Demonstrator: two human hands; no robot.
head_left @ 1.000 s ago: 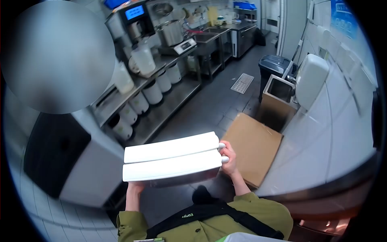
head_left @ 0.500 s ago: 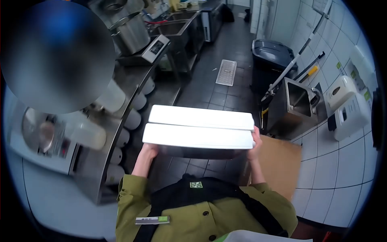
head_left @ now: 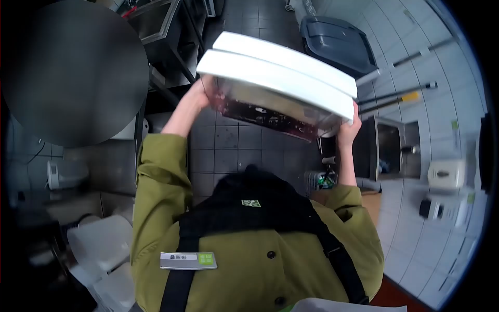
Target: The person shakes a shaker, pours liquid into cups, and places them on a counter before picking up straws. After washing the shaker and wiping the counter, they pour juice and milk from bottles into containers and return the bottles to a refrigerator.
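Two containers with white lids are held up side by side in front of me, the nearer container (head_left: 270, 83) and the farther container (head_left: 291, 60). Through the nearer one's clear wall, dark red contents show low down. My left hand (head_left: 206, 92) grips the nearer container's left end. At its right end my right hand (head_left: 349, 125) is wrapped round the side, its fingers partly behind the lids. Both containers tilt down to the right.
A lidded grey bin (head_left: 338, 44) stands ahead on the right, with long handles leaning beside it. Nearby is a small steel sink (head_left: 390, 148) by the tiled wall. A steel counter (head_left: 99, 166) runs along the left. A wire basket (head_left: 318, 180) sits low on the right.
The containers and both my hands have moved up in the view, and the containers now slope down to the right. The nearer container's clear side shows more. The view of the room has shifted.
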